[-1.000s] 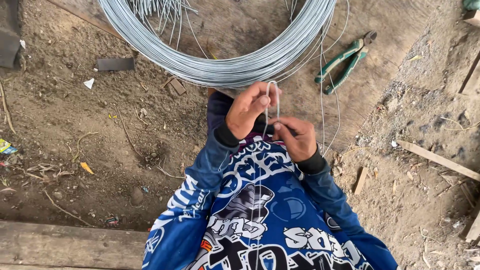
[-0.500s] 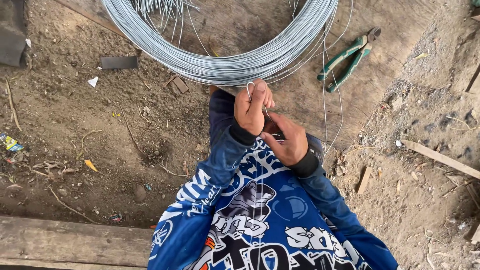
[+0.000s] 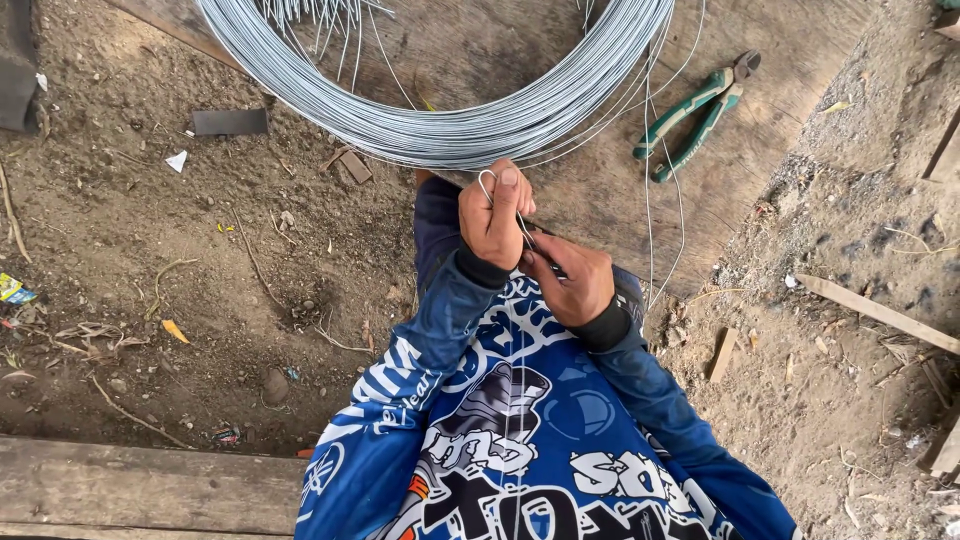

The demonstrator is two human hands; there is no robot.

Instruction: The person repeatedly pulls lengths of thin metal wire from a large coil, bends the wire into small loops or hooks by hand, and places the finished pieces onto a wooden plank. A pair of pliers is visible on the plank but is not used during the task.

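I look down and see both of my hands close together over my blue printed shirt [image 3: 520,440]. My left hand [image 3: 492,218] is closed tight around a thin piece of wire [image 3: 487,178]. A small loop of that wire sticks up above my fist, next to my thumb. My right hand [image 3: 568,280] sits just under and beside the left one. Its fingers are curled shut too, pinching the lower part of the same wire, and the two hands touch each other.

Right above my hands lies a big coil of grey wire [image 3: 440,130]. It rests on a flat wooden board [image 3: 780,120]. A few loose strands hang down from the coil, past my right hand.

Green-handled pliers [image 3: 692,115] lie on the board, off to the right, well apart from my hands.

The ground around is brown dirt [image 3: 150,250] with little scraps and sticks. A wooden plank [image 3: 130,485] lies at the bottom left.
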